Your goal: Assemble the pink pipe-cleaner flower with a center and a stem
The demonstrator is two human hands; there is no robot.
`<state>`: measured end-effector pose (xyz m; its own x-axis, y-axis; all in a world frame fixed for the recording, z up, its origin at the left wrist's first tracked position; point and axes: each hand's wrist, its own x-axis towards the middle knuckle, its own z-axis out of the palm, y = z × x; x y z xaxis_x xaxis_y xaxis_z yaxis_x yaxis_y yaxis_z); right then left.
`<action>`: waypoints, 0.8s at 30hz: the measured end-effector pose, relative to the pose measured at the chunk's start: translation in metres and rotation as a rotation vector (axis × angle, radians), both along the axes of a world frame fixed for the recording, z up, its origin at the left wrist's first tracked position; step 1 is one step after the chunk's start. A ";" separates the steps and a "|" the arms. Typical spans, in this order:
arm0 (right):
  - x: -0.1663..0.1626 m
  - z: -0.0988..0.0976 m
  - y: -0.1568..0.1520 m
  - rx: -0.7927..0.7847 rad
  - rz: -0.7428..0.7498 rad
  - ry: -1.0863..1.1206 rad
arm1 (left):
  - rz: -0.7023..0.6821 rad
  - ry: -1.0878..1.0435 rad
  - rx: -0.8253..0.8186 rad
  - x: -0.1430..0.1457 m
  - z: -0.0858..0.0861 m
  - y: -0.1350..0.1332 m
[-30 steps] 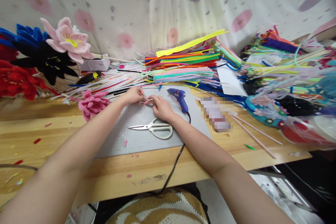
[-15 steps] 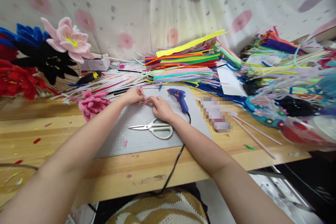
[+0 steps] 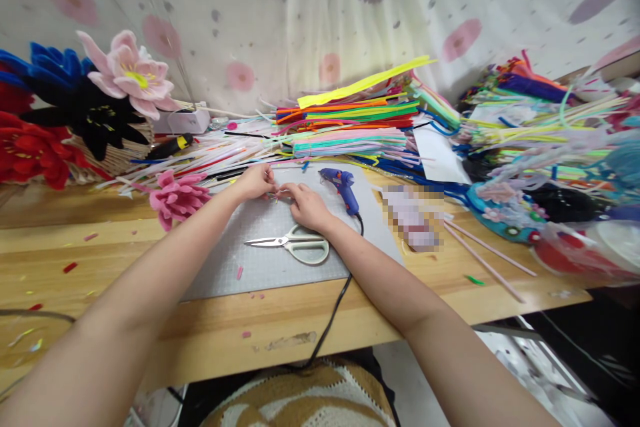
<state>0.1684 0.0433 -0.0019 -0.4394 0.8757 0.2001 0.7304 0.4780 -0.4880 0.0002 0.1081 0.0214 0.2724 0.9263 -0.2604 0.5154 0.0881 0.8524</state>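
From my end I make out one small, thin, pinkish piece (image 3: 277,195), held at the fingertips between my left grip (image 3: 257,183) and right grip (image 3: 307,205), over the far part of the grey mat (image 3: 220,273); its full shape is too small to tell.

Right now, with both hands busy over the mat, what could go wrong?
The glue gun's cord runs beneath the right forearm, so an arm shift might drag the glue gun.
The scissors lie with their handles close by the right wrist and could get knocked.
The small piece between the left hand and right hand is mostly hidden by fingers and might slip.
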 end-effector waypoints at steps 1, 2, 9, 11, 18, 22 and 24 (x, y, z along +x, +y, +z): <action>0.000 0.000 0.000 -0.001 -0.003 -0.003 | -0.013 0.021 0.023 0.000 -0.001 0.000; 0.000 0.001 0.000 -0.003 -0.004 -0.005 | -0.025 0.047 0.045 0.000 -0.001 0.000; 0.000 0.000 0.000 0.000 0.005 -0.018 | -0.028 0.154 0.092 0.001 0.000 -0.002; 0.000 -0.001 0.000 0.006 0.008 -0.025 | -0.038 0.171 0.113 0.001 0.001 -0.003; -0.001 -0.001 0.000 0.020 0.002 -0.026 | -0.079 0.166 0.125 0.001 0.000 -0.005; 0.000 0.000 0.000 0.015 -0.005 -0.028 | -0.097 0.194 0.142 0.001 0.000 -0.006; 0.000 0.000 0.000 0.014 -0.002 -0.028 | -0.102 0.211 0.146 0.002 0.002 -0.007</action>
<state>0.1681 0.0431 -0.0022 -0.4432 0.8739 0.1998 0.7447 0.4830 -0.4606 0.0020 0.1009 0.0230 0.3200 0.9288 -0.1869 0.6825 -0.0892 0.7254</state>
